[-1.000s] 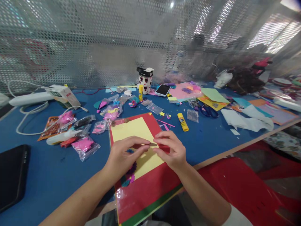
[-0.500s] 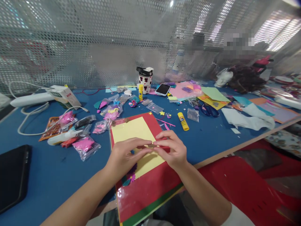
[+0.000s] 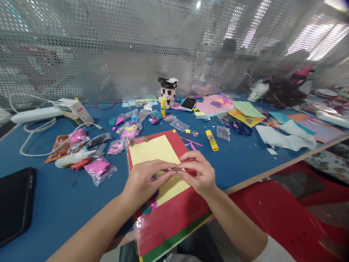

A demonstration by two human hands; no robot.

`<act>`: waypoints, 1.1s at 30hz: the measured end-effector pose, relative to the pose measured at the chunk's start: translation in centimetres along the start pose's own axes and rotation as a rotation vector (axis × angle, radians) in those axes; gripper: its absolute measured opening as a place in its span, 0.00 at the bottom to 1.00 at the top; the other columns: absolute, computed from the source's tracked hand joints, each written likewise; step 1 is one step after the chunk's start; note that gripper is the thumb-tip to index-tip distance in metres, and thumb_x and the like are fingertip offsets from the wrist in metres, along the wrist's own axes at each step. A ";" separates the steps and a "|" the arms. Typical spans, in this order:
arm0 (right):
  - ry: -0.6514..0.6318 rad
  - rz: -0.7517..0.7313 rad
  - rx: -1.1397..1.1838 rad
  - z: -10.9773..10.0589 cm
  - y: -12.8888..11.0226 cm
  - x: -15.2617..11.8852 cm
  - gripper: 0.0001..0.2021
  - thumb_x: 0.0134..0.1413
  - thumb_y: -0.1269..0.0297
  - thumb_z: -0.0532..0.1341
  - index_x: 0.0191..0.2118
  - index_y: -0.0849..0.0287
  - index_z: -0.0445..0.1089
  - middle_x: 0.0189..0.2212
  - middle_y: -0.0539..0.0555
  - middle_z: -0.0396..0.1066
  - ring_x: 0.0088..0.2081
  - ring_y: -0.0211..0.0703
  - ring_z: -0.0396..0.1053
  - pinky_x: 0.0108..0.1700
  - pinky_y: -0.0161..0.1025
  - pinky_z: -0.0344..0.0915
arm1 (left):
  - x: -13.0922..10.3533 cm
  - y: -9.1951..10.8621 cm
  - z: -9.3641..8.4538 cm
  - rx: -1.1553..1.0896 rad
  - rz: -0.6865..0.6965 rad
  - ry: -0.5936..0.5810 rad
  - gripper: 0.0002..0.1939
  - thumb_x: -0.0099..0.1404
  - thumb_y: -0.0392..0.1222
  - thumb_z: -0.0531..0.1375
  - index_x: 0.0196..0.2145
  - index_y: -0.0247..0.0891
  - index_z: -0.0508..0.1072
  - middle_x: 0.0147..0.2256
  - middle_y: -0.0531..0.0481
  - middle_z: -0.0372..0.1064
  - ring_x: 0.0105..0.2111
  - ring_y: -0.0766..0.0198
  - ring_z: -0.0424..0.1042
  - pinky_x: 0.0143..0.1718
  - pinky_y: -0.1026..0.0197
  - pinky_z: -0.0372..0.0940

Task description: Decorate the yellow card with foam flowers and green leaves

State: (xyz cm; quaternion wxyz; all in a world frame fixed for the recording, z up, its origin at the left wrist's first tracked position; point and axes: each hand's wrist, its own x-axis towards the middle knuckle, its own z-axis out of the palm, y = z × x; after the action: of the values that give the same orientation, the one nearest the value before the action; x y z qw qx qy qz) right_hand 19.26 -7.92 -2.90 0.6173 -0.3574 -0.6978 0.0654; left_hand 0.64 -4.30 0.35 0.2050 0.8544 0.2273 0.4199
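A yellow sheet (image 3: 152, 151) lies on a red card (image 3: 174, 214), which rests on the blue table (image 3: 54, 196) in front of me. Above the yellow sheet's right edge, my left hand (image 3: 143, 180) and my right hand (image 3: 197, 171) meet fingertip to fingertip. Both pinch a small dark piece (image 3: 176, 169); what it is I cannot make out. Purple and pink foam flowers (image 3: 152, 203) peek out under my left wrist.
A yellow glue stick (image 3: 212, 140), scissors (image 3: 241, 128), a phone (image 3: 188, 103) and a lidded cup (image 3: 168, 92) lie beyond the card. Bags of pink shapes (image 3: 98, 168) sit at the left, a black tablet (image 3: 15, 203) at the far left. A red chair (image 3: 272, 211) is at the right.
My fingertips have closed in on each other around the small piece; the hands have barely shifted otherwise.
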 end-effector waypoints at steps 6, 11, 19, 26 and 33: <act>0.005 0.017 0.009 0.0 -0.1 -0.1 0.09 0.51 0.71 0.66 0.39 0.52 0.76 0.37 0.55 0.72 0.39 0.44 0.72 0.39 0.44 0.72 | 0.0 0.0 -0.1 0.025 -0.014 -0.026 0.07 0.65 0.40 0.61 0.39 0.38 0.77 0.34 0.49 0.79 0.33 0.66 0.78 0.35 0.69 0.70; -0.003 0.020 0.024 -0.1 0.0 -0.1 0.08 0.52 0.72 0.65 0.38 0.52 0.76 0.37 0.55 0.71 0.39 0.44 0.72 0.38 0.42 0.72 | 0.1 0.1 0.0 -0.012 0.027 -0.027 0.08 0.65 0.40 0.62 0.41 0.37 0.76 0.36 0.48 0.79 0.33 0.67 0.78 0.36 0.69 0.70; -0.024 0.029 0.053 0.0 0.1 -0.2 0.09 0.51 0.72 0.66 0.38 0.52 0.76 0.36 0.54 0.71 0.39 0.44 0.71 0.40 0.43 0.71 | 0.0 0.1 0.0 -0.031 0.015 -0.017 0.07 0.64 0.37 0.62 0.41 0.37 0.75 0.35 0.49 0.78 0.30 0.69 0.77 0.33 0.70 0.70; -0.027 0.041 0.057 0.0 0.2 -0.2 0.12 0.51 0.71 0.66 0.42 0.51 0.75 0.37 0.55 0.72 0.38 0.45 0.72 0.40 0.45 0.72 | 0.0 0.0 0.1 0.016 0.001 -0.037 0.05 0.65 0.39 0.61 0.38 0.39 0.76 0.34 0.50 0.79 0.31 0.67 0.78 0.33 0.69 0.70; -0.035 0.045 0.061 0.0 0.1 -0.1 0.11 0.51 0.73 0.66 0.40 0.52 0.75 0.36 0.55 0.71 0.39 0.44 0.71 0.40 0.44 0.72 | 0.1 0.0 0.0 0.027 0.004 -0.031 0.06 0.65 0.40 0.61 0.39 0.38 0.76 0.34 0.50 0.79 0.32 0.67 0.78 0.34 0.69 0.70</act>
State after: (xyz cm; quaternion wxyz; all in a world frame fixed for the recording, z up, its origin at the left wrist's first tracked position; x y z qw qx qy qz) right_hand 19.31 -7.91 -3.09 0.6140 -0.3525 -0.6981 0.1068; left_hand 0.69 -4.26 0.38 0.1961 0.8639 0.2281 0.4041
